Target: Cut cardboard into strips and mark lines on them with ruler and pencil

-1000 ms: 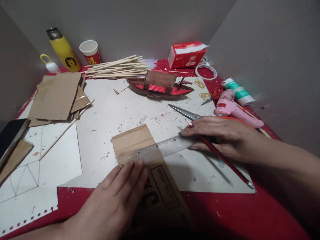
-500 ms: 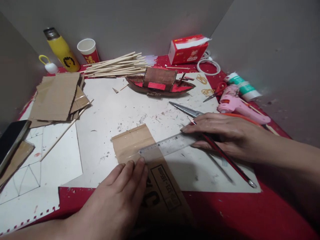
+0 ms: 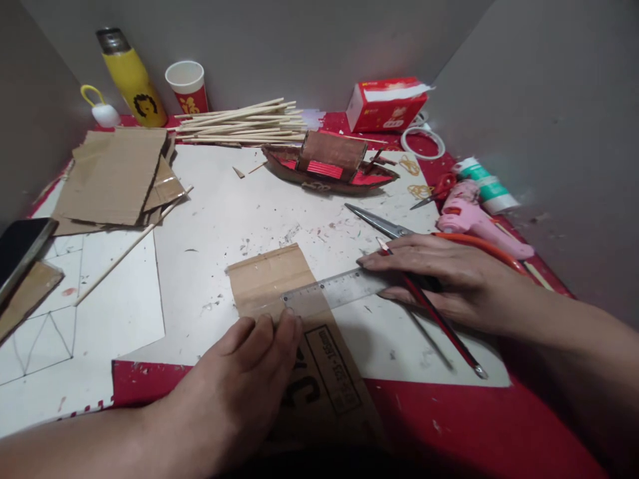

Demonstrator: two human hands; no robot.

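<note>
A strip of brown cardboard (image 3: pixel 267 273) with black print lies on the white board. Across it rests a clear plastic ruler (image 3: pixel 344 286), slightly slanted. My left hand (image 3: pixel 244 372) presses closed fingers on the cardboard, fingertips touching the ruler's left end; its thumb is hidden. My right hand (image 3: pixel 449 276) grips the ruler's right part between thumb and fingers. A dark red and black pencil (image 3: pixel 424 303) is tucked in that same hand, its sharpened tip pointing up and left. Just beyond the right hand lie large scissors (image 3: pixel 377 221) with orange handles, partly covered by it.
A model boat (image 3: pixel 329 166) sits behind, before a pile of wooden sticks (image 3: pixel 239 125). Cardboard sheets (image 3: pixel 112 176), a phone (image 3: pixel 22 249) and drawn-on paper (image 3: pixel 114 293) lie left. A pink glue gun (image 3: pixel 479 223) lies right. Bottle (image 3: pixel 132 86), cup (image 3: pixel 187 86) and tissue pack (image 3: pixel 387 105) stand behind.
The view has shifted slightly. Both hands keep their hold, and the ruler stays in nearly the same place on the cardboard. The pencil's tilt in my right hand differs slightly.
</note>
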